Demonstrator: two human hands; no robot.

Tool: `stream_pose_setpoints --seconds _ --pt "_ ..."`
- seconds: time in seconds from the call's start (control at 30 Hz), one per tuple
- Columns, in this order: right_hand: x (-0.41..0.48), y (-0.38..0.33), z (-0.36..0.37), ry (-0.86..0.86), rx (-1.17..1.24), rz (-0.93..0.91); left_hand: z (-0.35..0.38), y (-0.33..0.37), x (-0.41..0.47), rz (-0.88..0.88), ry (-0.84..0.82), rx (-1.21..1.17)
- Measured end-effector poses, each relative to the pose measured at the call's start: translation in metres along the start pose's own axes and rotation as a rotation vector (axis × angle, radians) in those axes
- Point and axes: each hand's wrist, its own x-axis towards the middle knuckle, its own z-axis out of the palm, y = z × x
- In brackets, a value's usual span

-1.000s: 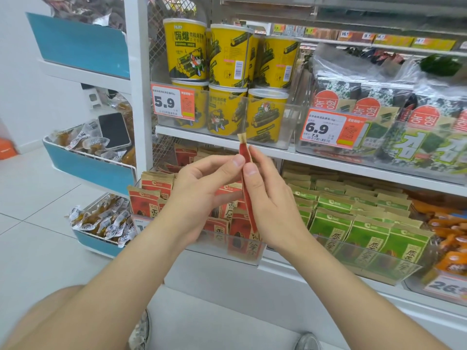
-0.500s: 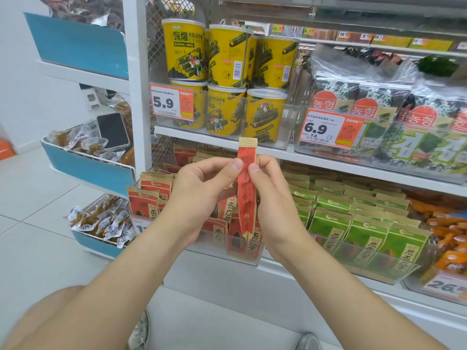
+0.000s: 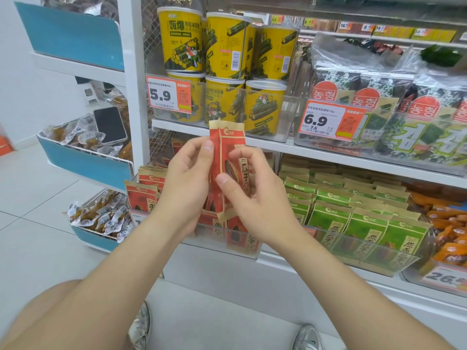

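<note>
While both hands hold it upright before the shelves, the red packet [image 3: 228,142] sits just above a clear bin [image 3: 250,253] of similar packets. The left hand [image 3: 184,188] pinches its left edge, and the right hand [image 3: 257,200] grips its front with thumb and fingers curled. Yellow tubs [image 3: 225,46] stand on the shelf behind.

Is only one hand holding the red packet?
No, the left hand and the right hand both pinch the red packet, upright in front of the shelf.
</note>
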Motion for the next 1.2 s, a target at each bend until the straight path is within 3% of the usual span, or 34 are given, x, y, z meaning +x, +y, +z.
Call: stream_pose_setpoints --seconds 0.13,0.4,0.93,1.2 --pt "0.004 0.002 -0.002 0.156 0.047 0.091 0.007 0.003 -0.005 0.054 -0.191 0.098" --pt "0.01 -0.002 -0.009 0.319 0.244 0.114 0.005 0.011 -0.012 0.012 -0.306 0.084" --pt "0.008 0.003 -0.023 -0.002 0.265 0.129 -0.011 0.018 -0.006 -0.018 -0.37 0.071" --pt "0.009 0.002 -0.024 -0.121 0.131 0.127 -0.016 0.019 -0.005 -0.07 -0.322 0.069"
